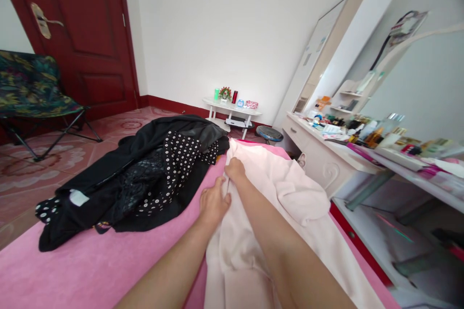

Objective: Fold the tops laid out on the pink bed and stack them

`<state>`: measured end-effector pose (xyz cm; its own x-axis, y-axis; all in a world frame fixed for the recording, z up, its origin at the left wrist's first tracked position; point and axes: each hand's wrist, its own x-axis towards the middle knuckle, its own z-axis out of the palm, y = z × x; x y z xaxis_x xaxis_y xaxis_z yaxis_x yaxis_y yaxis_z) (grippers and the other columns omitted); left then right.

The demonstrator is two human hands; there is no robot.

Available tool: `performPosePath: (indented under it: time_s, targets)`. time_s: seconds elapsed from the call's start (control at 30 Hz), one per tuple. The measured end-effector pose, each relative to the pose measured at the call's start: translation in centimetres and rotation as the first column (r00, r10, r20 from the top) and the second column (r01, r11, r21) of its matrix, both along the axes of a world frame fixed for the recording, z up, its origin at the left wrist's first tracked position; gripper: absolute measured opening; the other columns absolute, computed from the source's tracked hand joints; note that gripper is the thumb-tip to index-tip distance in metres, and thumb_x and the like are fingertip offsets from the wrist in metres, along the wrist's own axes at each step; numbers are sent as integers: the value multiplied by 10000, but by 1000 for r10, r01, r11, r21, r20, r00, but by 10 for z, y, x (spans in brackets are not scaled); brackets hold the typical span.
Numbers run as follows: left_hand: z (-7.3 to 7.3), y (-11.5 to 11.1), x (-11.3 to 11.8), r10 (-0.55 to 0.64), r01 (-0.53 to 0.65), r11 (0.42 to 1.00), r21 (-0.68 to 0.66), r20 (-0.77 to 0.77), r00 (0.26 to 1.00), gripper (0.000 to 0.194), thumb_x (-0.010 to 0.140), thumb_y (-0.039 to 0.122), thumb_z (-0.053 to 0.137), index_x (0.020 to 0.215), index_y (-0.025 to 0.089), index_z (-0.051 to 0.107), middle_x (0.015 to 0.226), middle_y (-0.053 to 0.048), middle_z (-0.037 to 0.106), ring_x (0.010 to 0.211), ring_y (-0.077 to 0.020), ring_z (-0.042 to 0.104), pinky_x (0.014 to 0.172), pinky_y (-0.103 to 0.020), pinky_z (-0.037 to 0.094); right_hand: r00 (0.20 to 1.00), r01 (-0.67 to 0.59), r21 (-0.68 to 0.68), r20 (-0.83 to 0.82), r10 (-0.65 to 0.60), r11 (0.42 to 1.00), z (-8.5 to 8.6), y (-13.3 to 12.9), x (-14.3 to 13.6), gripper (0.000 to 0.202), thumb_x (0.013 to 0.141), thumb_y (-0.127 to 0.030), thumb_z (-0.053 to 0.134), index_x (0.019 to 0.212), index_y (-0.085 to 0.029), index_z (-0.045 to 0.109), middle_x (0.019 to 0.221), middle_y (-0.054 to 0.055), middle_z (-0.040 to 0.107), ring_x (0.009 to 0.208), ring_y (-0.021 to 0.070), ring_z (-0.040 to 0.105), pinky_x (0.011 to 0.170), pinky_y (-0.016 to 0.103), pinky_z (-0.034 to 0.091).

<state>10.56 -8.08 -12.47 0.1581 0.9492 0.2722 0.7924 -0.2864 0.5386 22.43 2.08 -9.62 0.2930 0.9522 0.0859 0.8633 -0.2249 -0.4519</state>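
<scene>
A pale pink long-sleeved garment (253, 231) lies spread on the pink bed cover (145, 268), with a wide band at its near end. My right hand (236, 170) is closed on the garment's left edge toward its far end. Just nearer and to the left, my left hand (213, 201) rests along the same edge, its thumb and forefinger apart. To the left of both hands lies a heap of black clothes (145, 178), including lace and white-dotted fabric. The fingertips of my right hand are partly hidden.
A dressing table (315, 149) crowded with bottles stands along the right side. Beyond the bed are a round stool (268, 133) and a small white table (232, 105) with a flowerpot. A folding chair (36, 89) stands left, by the red door (78, 34).
</scene>
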Motion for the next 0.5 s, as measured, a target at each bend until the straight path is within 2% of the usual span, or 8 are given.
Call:
performPosePath:
  time_s: [0.13,0.27,0.5]
  targets:
    - [0,-1,2,42,-43,999,11,92,995,305,770,268,551,1075,271,533,699,4,633,676,-210,620,595,-268,374,997,66,35,27,-67,997,2,2,-1,243,833,-233,495,1010,-121,618,1058,176,655,1013,260,621,807,327,473]
    - [3,-3,1,88,-90,996,7,149,985,223,750,260,549,970,274,584,661,17,617,629,-187,590,551,-247,338,999,31,76,23,-33,997,-1,3,-5,254,855,-236,449,1034,-131,596,1069,149,650,1031,241,604,836,317,453]
    - [0,-1,2,92,-86,995,-44,146,985,162,738,277,542,865,302,640,679,23,649,616,-180,584,534,-244,330,998,-49,31,-37,50,998,-12,5,-9,228,830,-199,479,1032,-127,559,1054,159,647,1008,258,600,852,348,432]
